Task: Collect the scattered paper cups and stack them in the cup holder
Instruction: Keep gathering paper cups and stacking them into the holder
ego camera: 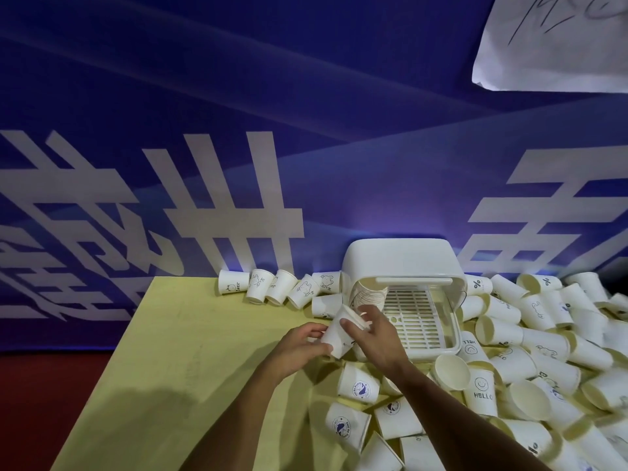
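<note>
I'm looking at a yellow counter (190,334) where a person has both hands out in front of a white plastic cup holder (401,263), its lid tipped up and back. The left hand (299,348) has its fingers (314,332) curled round the bottom end of a white paper cup (336,339). The cup is tilted in the air with its mouth toward the holder. The right hand (379,338) grips the mouth end of the same cup, thumb on the near side and fingers (366,312) wrapped over the rim. More than one rim seems to show there, so it may be a few cups nested together, though I cannot be sure. The cup sits just in front of the holder's open left corner, above the counter.

Inside the holder a stack of cups (370,294) lies on its side along the left wall, on a slotted white tray (421,317). To the right of the holder and round its front, a big pile of loose cups (543,338) covers the counter. They lie every which way, some printed "HELLO", some with a round blue mark. Left of the holder a short row of cups (260,285) leans along the back edge, against a blue wall (306,96) with large white lettering. A white sheet of paper (550,42) hangs at the top right.
</note>
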The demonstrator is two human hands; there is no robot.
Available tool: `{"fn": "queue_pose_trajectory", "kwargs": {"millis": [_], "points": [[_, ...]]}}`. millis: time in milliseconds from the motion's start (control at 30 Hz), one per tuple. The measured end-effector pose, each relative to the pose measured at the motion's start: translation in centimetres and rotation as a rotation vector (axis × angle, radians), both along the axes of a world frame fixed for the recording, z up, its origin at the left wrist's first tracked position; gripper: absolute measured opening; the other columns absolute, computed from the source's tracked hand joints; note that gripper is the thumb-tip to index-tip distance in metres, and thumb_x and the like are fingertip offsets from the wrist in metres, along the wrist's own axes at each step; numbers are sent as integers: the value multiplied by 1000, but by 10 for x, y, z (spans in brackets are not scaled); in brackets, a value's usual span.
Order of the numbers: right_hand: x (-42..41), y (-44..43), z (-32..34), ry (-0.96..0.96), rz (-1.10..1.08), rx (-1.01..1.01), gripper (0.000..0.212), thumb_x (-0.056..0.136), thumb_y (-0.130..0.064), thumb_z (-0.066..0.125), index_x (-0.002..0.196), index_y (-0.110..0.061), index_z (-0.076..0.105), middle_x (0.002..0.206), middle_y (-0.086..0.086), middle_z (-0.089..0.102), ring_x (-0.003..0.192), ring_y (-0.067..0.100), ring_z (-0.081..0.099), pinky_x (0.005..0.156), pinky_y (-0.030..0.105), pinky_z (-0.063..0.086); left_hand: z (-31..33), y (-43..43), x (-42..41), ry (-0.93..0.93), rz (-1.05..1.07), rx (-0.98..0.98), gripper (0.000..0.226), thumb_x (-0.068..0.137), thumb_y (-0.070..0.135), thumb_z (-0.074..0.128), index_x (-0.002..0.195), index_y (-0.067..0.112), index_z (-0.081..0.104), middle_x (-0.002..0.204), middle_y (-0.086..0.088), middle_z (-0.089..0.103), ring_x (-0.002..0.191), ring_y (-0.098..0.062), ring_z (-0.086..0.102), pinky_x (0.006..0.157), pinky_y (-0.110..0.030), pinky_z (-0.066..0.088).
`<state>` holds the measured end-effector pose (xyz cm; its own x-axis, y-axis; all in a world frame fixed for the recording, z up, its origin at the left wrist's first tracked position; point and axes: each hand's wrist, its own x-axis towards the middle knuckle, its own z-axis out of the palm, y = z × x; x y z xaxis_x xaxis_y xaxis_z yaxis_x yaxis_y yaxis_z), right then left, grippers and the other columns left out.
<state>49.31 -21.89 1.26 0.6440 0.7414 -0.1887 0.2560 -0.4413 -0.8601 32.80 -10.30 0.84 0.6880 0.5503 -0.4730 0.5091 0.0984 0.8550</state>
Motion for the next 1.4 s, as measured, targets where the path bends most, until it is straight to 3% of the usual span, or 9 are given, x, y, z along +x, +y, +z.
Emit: {"fn": "queue_pose_trajectory", "kwargs": {"millis": [100,200,367,533,1033,1167,1300,1400], "points": [[5,-3,4,-185,-119,45,60,84,-49,70,132,-19,52,123,-6,51,115,13,50,95,29,43,-3,-1,-1,23,29,-1,37,82,34,76,117,29,64,108,13,70,95,0,66,83,-21,49],[12,-8,5,-341,-159,50,66,85,-46,70,138,-15,45,132,-1,48,120,16,47,92,26,38,-11,0,-5,63,57,20,30,86,33,73,114,27,64,107,11,69,95,-2,65,75,-21,45],[14,-14,-5,-509,-107,-23,61,80,-37,73,131,-15,47,127,3,49,110,21,52,86,34,48,-24,3,-9,113,87,54,26,84,26,72,109,26,65,107,8,68,90,-7,63,74,-22,44],[15,-15,-14,-662,-49,-99,61,79,-34,74,131,-12,50,127,6,54,110,25,56,90,36,52,-33,9,-15,134,101,54,35,73,36,71,107,29,66,110,6,66,94,-8,64,78,-23,48],[21,-10,-32,-643,22,-247,63,80,-39,71,135,-14,50,134,7,55,115,27,54,95,40,48,-46,15,-11,170,98,97,28,86,24,71,113,22,65,111,4,65,99,-6,62,71,-16,43],[19,-7,-34,-513,153,-419,75,78,-43,66,145,-22,39,156,9,35,136,30,38,109,41,37,-48,16,-7,179,94,96,26,85,24,71,110,23,66,109,6,65,97,-6,62,73,-17,44],[16,-9,-31,-427,225,-487,82,81,-37,64,153,-28,26,165,11,10,149,32,17,118,43,26,-48,16,-4,189,71,98,26,85,26,71,110,24,66,109,7,64,98,-6,62,76,-19,44],[14,-15,-28,-464,182,-443,74,84,-34,62,151,-25,32,163,10,17,147,30,22,117,43,26,-46,14,-4,192,62,99,27,85,28,71,111,24,66,110,6,64,100,-6,61,77,-19,45]]}}
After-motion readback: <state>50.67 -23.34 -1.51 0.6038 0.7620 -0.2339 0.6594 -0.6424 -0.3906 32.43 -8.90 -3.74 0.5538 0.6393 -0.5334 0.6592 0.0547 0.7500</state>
